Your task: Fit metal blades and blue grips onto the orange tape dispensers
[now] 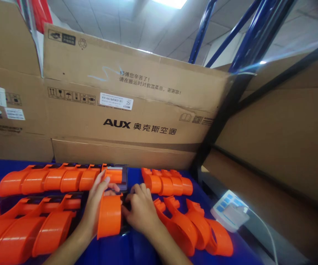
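Note:
My left hand (96, 200) is wrapped around an orange curved plastic part (109, 217), a wide rounded band with a narrower end at the top. Close on its right side is my right hand (141, 208), fingers curled inward; what they pinch, if anything, is hidden. Just beyond the hands, a dark flat item (124, 178) shows partly behind orange plastic. Similar orange parts (55, 230) lie in two overlapping rows to the left, some with black pieces along the top. More orange parts (172, 186) are grouped on the right.
A blue work surface (133, 250) lies under everything. Printed cardboard (148, 121) stands along the back. A dark blue rack post (222, 110) rises at the right. Near it sits a white power strip (228, 209) with a plugged-in adapter and cable.

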Tool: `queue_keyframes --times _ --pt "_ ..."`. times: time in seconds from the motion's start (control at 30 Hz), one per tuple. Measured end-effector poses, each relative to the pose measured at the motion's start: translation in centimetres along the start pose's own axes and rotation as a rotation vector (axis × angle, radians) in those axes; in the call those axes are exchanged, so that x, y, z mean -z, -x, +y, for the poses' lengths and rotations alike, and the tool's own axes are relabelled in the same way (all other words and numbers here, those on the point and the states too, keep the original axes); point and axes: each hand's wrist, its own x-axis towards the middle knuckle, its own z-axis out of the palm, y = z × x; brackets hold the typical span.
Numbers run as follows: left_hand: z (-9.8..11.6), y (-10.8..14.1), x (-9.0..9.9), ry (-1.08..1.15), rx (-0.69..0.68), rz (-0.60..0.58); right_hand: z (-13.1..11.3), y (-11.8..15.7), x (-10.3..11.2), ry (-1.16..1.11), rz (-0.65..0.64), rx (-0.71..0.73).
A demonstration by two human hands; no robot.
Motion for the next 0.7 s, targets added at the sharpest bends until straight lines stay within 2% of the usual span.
queue_keyframes --times 0.1,0.23,0.4,0.53,0.6,0.7 --pt "-0.2 0.0 0.2 -0.06 -0.031 -0.023 -0.1 0.0 0.0 0.004 0.035 -0.005" --pt "-0.5 -0.1 0.3 -0.081 -0.046 -0.032 0.4 -0.1 0.6 -0.069 0.173 -0.018" --pt "-1.1 -0.3 0.2 -0.164 -0.039 -0.067 1.5 -0.3 2.3 -0.363 0.399 -0.07" --pt "-2.1 -0.5 0.4 -0.235 -0.015 -0.131 1.5 -0.1 3.8 -0.527 0.62 0.038" --pt "-2.7 -0.6 0.7 -0.267 -0.032 -0.169 1.2 0.1 4.2 -0.518 0.641 0.121" --pt "-3.2 -0.7 0.9 -0.297 -0.048 -0.228 0.9 0.2 4.3 -0.501 0.604 0.225"
